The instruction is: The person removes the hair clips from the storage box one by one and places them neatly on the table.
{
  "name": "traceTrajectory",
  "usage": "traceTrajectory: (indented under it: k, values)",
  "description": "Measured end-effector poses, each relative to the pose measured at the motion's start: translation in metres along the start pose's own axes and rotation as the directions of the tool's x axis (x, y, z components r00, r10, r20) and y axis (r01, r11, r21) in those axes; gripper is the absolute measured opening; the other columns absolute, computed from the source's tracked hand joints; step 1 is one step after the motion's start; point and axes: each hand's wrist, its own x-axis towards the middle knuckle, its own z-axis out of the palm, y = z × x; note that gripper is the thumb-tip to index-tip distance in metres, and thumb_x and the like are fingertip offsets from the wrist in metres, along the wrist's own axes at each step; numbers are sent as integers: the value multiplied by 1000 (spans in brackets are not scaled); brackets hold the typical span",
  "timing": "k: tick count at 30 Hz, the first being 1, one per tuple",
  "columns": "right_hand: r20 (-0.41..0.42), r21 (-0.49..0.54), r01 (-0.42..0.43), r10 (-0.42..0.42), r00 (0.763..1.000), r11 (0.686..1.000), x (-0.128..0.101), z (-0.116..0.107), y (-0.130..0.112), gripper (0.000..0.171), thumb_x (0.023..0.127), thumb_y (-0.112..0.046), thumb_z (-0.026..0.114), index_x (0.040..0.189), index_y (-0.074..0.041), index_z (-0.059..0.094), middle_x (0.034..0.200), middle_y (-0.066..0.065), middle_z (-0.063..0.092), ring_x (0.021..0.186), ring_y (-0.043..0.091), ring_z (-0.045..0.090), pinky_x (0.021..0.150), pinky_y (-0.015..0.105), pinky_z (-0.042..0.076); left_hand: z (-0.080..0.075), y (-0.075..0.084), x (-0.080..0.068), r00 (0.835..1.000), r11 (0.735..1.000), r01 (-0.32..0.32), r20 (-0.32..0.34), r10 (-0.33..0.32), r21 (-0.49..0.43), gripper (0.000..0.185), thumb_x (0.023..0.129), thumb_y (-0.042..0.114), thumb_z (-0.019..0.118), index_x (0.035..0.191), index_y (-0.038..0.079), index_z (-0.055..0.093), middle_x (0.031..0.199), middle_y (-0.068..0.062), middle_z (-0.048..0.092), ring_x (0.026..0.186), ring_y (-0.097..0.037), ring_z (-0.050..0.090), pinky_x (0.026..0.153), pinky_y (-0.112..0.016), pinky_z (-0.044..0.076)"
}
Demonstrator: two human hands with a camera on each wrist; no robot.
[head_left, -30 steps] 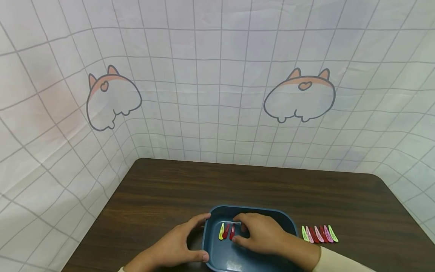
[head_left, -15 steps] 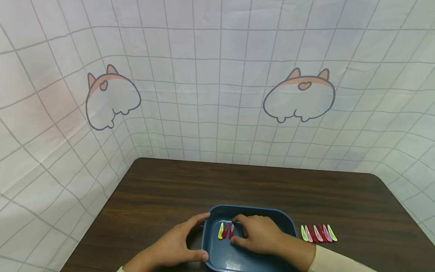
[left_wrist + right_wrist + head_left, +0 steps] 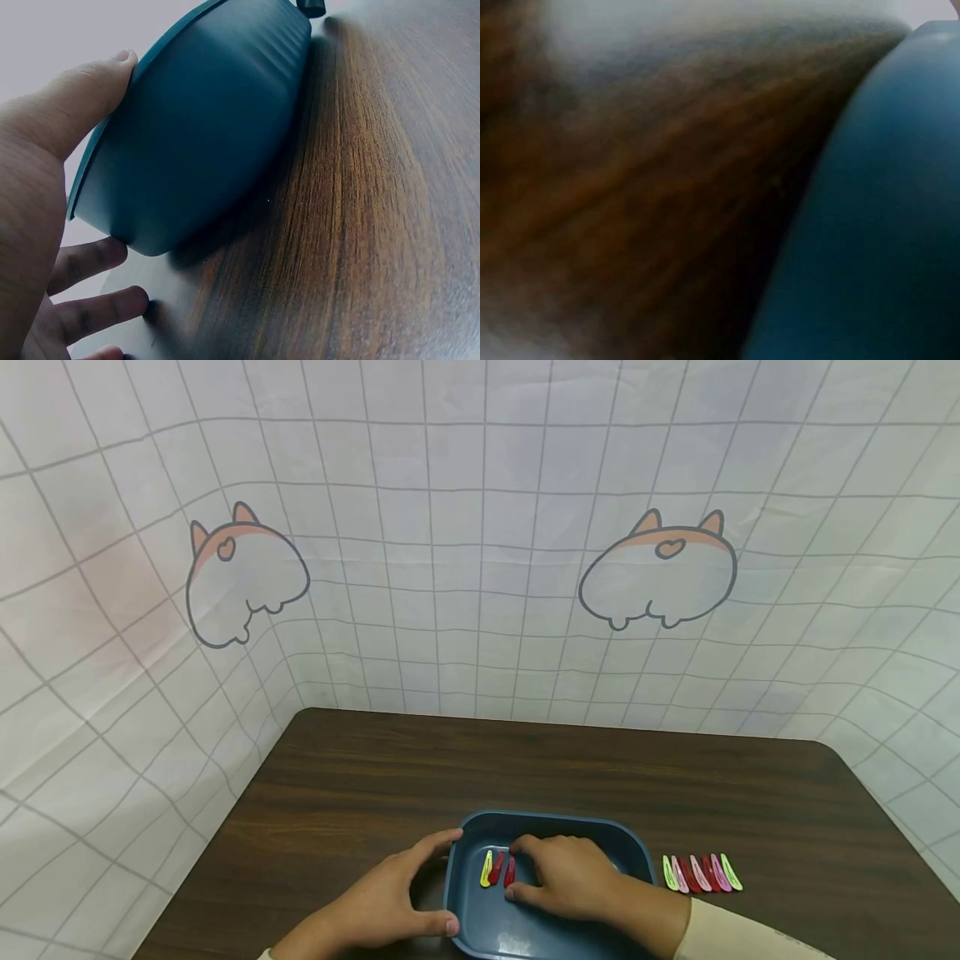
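Note:
A blue tray (image 3: 547, 817) stands at the table's near edge. On its floor lie a yellow hair clip (image 3: 486, 869) and a red hair clip (image 3: 496, 868), side by side. Just right of them, my right hand (image 3: 566, 877) holds another red hair clip (image 3: 510, 872) between thumb and index finger, low over the tray floor. The other right fingers are hidden from view. My left hand (image 3: 386, 893) rests against the tray's left side, thumb and index finger spread along the rim. In the left wrist view, its thumb (image 3: 105, 82) touches the tray's rim from outside.
Right of the tray, a row of several hair clips (image 3: 701, 873) in green, pink and red lies on the dark wood table (image 3: 375, 768). White grid-patterned cloth (image 3: 450, 568) hangs behind and at both sides. The right wrist view shows the tray's outer wall (image 3: 877, 225) up close.
My right wrist and sleeve have shifted slightly left, while the fingers stay at the red hair clip. The left hand keeps its place on the tray.

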Motion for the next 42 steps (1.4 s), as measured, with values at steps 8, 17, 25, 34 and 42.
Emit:
traceTrajectory:
  k: [8, 17, 25, 34, 42]
  values:
    - [15, 9, 14, -14, 1000, 1000, 0, 0, 0, 57, 92, -63, 66, 127, -19, 67, 64, -15, 48, 54, 4, 45, 47, 26, 36, 0, -1, 1, 1000, 1000, -1, 6, 1, -5, 93, 85, 52, 81, 160, 35, 28, 146, 6, 53, 130, -23, 53, 105, -63, 40]
    - [3, -12, 22, -22, 1000, 1000, 0, 0, 0, 55, 90, -61, 69, 126, -19, 67, 66, -16, 48, 55, 4, 45, 47, 26, 36, 1, -2, 1, 1000, 1000, -7, 0, 7, -5, 93, 85, 53, 80, 160, 35, 28, 145, 8, 54, 129, -21, 54, 105, -64, 39]
    - [-24, -1, 25, -25, 999, 1000, -3, -3, 0, 51, 88, -58, 72, 122, -20, 68, 67, -17, 48, 55, 2, 44, 47, 25, 36, 1, -1, 1, 1000, 1000, 9, 11, -9, -20, 92, 86, 52, 80, 160, 35, 29, 145, 6, 54, 131, -24, 53, 106, -66, 38]
    - [-96, -14, 50, -51, 994, 999, -7, -11, 0, 47, 85, -55, 76, 117, -21, 70, 79, -20, 52, 64, -1, 47, 54, 23, 40, 2, -1, 1, 1000, 1000, 3, 9, -3, -17, 92, 86, 51, 80, 160, 35, 29, 145, 7, 55, 130, -23, 54, 105, -66, 38]
    - [-75, -1, 45, -45, 996, 999, -12, -20, -1, 48, 85, -54, 77, 119, -20, 71, 89, -20, 61, 74, -1, 52, 61, 25, 46, 2, 0, 1, 1000, 1000, 9, 2, -9, -8, 91, 86, 52, 80, 160, 37, 29, 143, 6, 56, 128, -24, 55, 104, -67, 39]
